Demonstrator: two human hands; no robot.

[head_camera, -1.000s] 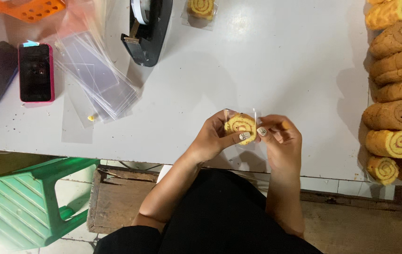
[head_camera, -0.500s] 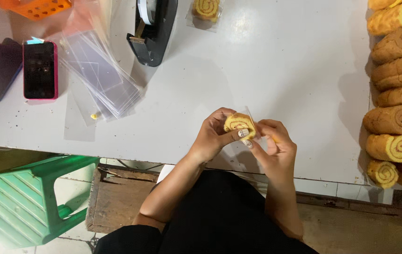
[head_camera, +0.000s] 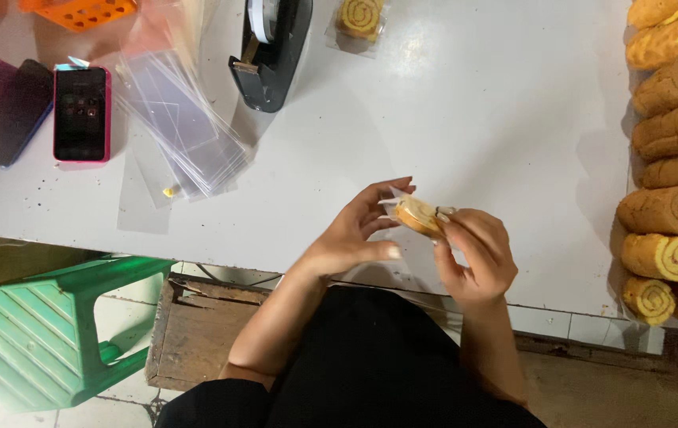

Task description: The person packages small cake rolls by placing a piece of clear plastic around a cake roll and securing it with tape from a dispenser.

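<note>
1. The roll-cake slice (head_camera: 418, 215), face-up between both hands a second ago, is now turned on edge; the right hand (head_camera: 473, 254) alone pinches it, above the near edge of the white table (head_camera: 466, 103).
2. The left hand (head_camera: 355, 234) has let go, its fingers spread beside the slice; the wrapping looks ready for folding shut.
3. Its clear sleeve (head_camera: 402, 200) encloses the slice; another bagged slice (head_camera: 359, 20) lies far; empty sleeves (head_camera: 184, 127) stack far left; unwrapped rolls (head_camera: 672, 158) line the right.

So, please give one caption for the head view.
Two hands, left hand and right hand, wrap a roll cake slice in clear film.
</note>
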